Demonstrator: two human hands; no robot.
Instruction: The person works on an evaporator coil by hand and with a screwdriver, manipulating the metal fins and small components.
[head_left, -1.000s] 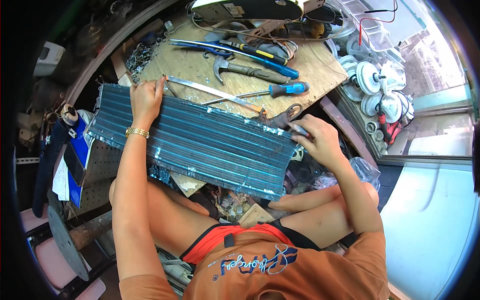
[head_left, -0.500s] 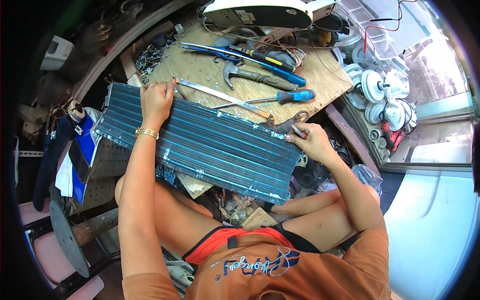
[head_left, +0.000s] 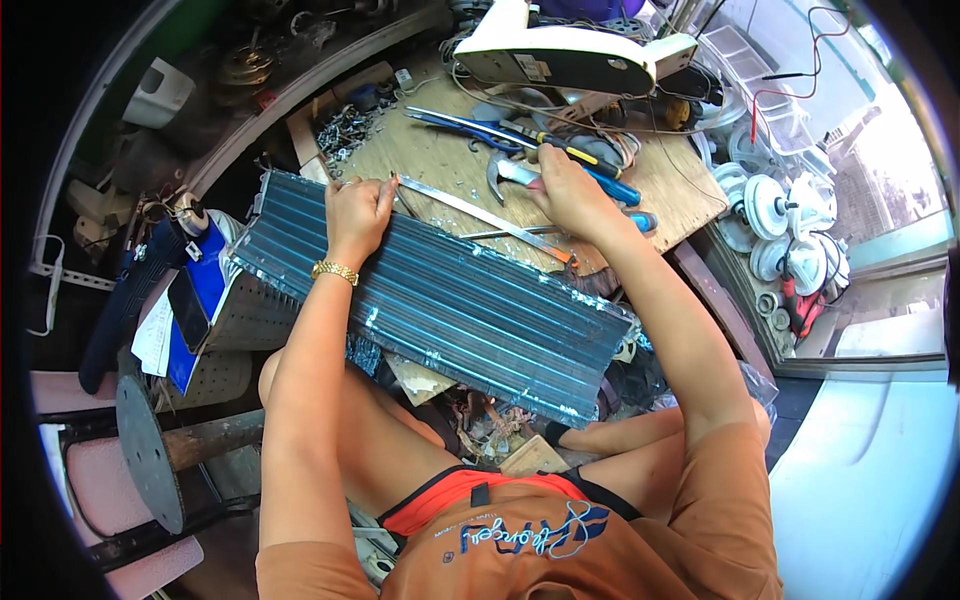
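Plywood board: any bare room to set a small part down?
Best patch: plywood board between the blue screwdriver handle and the board's right edge. Also between the screw pile and the metal strip, though flecked. Crowded: the middle, around the hammer and right hand, and the far side by the white-and-black machine.

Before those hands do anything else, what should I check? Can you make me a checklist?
1. Left hand holding on: ok. The left hand grips the far edge of the dark ridged panel.
2. Panel propped up underneath: cannot tell. Its underside is hidden.
3. Right hand empty: cannot tell. The right hand is beside the hammer, and something small, pale and red shows at its fingers.
4. Left thumb well away from the metal strip: not ok. The strip's end is right by it.
5. Screwdriver in plain view: not ok. The right arm covers part of it.
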